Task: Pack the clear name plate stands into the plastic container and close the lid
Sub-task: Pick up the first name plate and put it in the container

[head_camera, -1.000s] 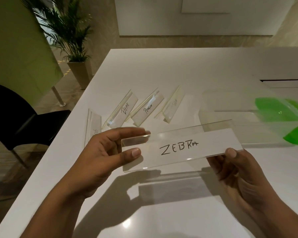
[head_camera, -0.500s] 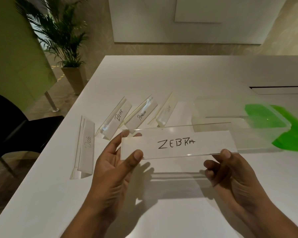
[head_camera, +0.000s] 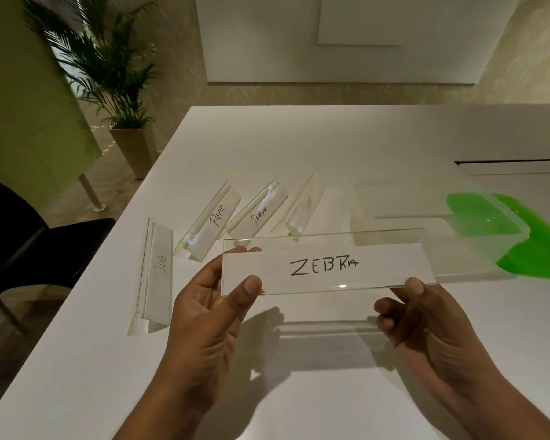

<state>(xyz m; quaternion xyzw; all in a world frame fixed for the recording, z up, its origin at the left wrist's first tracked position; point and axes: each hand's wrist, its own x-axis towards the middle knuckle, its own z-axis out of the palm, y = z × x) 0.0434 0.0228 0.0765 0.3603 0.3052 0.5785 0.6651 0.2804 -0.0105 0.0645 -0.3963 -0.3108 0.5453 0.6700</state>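
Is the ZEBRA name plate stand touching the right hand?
Touching. The head view shows the right hand pinching the lower right corner of the ZEBRA stand, thumb pressed on its front face.

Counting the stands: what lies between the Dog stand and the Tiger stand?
In the head view, the Bear stand and the Penguin stand lie between them.

Glossy clear-plastic stand (head_camera: 327, 268), paper insert.

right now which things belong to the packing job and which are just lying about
Job: ZEBRA stand, held by left hand and right hand; DOG stand; BEAR stand; PENGUIN stand; TIGER stand; clear container; green lid.
Idle: potted palm; black chair.
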